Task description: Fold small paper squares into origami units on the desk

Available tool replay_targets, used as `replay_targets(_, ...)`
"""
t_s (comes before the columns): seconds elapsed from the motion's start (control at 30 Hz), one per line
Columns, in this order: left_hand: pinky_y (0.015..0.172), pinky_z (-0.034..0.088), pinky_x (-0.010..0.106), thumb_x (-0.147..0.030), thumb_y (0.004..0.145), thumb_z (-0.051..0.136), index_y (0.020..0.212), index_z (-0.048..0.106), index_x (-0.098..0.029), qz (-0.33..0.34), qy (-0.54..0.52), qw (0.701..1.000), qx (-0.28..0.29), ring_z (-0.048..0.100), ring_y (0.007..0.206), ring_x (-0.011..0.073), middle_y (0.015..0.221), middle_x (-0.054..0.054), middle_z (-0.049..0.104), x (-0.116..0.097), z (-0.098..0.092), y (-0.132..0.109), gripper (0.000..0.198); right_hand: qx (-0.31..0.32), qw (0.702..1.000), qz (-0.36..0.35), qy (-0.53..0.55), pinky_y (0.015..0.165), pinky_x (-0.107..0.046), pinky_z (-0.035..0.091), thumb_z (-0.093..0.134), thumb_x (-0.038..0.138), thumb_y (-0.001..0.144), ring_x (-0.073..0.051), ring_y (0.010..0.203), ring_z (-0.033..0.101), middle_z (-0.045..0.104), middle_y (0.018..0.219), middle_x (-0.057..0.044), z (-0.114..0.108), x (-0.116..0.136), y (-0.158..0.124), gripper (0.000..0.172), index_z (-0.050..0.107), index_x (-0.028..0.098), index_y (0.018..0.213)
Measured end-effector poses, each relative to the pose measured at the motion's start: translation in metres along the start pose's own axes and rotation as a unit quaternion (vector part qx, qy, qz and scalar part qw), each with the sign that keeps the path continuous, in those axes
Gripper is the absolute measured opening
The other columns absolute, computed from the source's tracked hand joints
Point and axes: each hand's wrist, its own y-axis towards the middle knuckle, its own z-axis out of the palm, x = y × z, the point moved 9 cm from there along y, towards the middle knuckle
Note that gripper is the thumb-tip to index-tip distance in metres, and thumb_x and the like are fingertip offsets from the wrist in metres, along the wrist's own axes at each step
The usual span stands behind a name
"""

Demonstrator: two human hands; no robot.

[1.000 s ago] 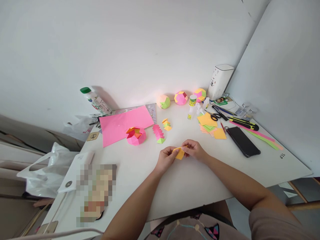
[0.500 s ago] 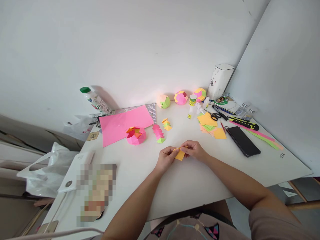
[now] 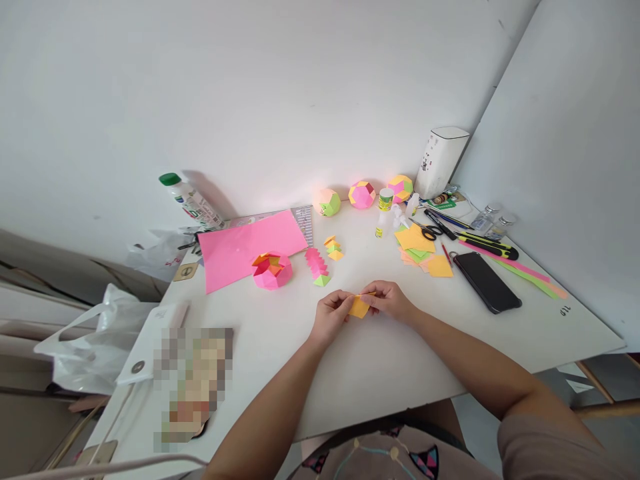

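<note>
Between my two hands is a small orange paper piece, held just above the white table. My left hand pinches its left side with thumb and fingers. On its right side, my right hand grips it the same way. Beyond my left hand lie a pink folded strip with a green end and a short yellow and green folded strip. An open pink paper shape with an orange inside sits farther left, at the edge of a pink sheet.
Three paper balls stand along the wall beside a small glue jar. Right of these are coloured paper squares, scissors, a cutter and a black phone. A bottle stands at the back left.
The orange paper is tilted slightly differently between my fingers, with its lower corner a little higher. My hands have hardly moved.
</note>
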Motion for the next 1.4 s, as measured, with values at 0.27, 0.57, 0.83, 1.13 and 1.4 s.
replay_targets(0.27, 0.043, 0.036, 0.021, -0.039, 0.071, 0.063, 0.068, 0.057, -0.015, -0.001, 0.001, 0.999, -0.053, 0.043, 0.043, 0.0059, 0.057, -0.003, 0.052, 0.004, -0.009, -0.001, 0.026, -0.011, 1.0, 0.007, -0.014, 0.046, -0.023, 0.042, 0.067, 0.04, 0.071, -0.01, 0.05, 0.056, 0.062, 0.065, 0.0, -0.001, -0.002, 0.0, 0.025, 0.064, 0.016, 0.079)
replay_targets(0.57, 0.047, 0.041, 0.021, -0.038, 0.072, 0.062, 0.073, 0.055, -0.017, 0.004, -0.029, 0.998, -0.062, 0.049, 0.052, 0.008, 0.067, -0.002, 0.053, -0.004, -0.009, -0.002, 0.022, -0.014, 1.0, 0.022, 0.016, 0.048, -0.024, 0.045, 0.069, 0.038, 0.07, -0.01, 0.05, 0.056, 0.063, 0.065, 0.0, -0.004, -0.005, 0.001, 0.024, 0.064, 0.017, 0.079)
replay_targets(0.83, 0.049, 0.037, 0.021, -0.038, 0.072, 0.062, 0.07, 0.057, -0.016, 0.015, 0.07, 0.997, 0.006, 0.049, 0.052, 0.009, 0.059, -0.002, 0.055, -0.008, 0.008, -0.006, 0.023, 0.021, 0.999, 0.024, 0.004, 0.051, -0.023, 0.046, 0.067, 0.038, 0.072, -0.01, 0.054, 0.056, 0.062, 0.068, 0.0, 0.005, -0.007, 0.001, 0.022, 0.066, 0.017, 0.078)
replay_targets(1.13, 0.049, 0.04, 0.021, -0.037, 0.072, 0.062, 0.069, 0.057, -0.015, -0.001, 0.009, 1.0, -0.013, 0.049, 0.056, 0.0096, 0.064, -0.001, 0.054, -0.003, -0.001, -0.002, 0.022, 0.014, 0.999, 0.028, 0.01, 0.051, -0.023, 0.046, 0.068, 0.034, 0.071, -0.01, 0.053, 0.056, 0.062, 0.065, 0.0, 0.001, -0.007, 0.001, 0.019, 0.063, 0.016, 0.078)
replay_targets(1.4, 0.054, 0.04, 0.021, -0.032, 0.072, 0.062, 0.068, 0.059, -0.015, 0.031, 0.089, 0.995, 0.008, 0.051, 0.059, 0.0099, 0.065, 0.0, 0.056, -0.008, 0.007, -0.004, 0.018, 0.007, 1.0, 0.014, -0.02, 0.052, -0.023, 0.049, 0.062, 0.027, 0.074, -0.01, 0.057, 0.055, 0.058, 0.067, 0.001, 0.005, -0.004, -0.002, 0.011, 0.061, 0.016, 0.073)
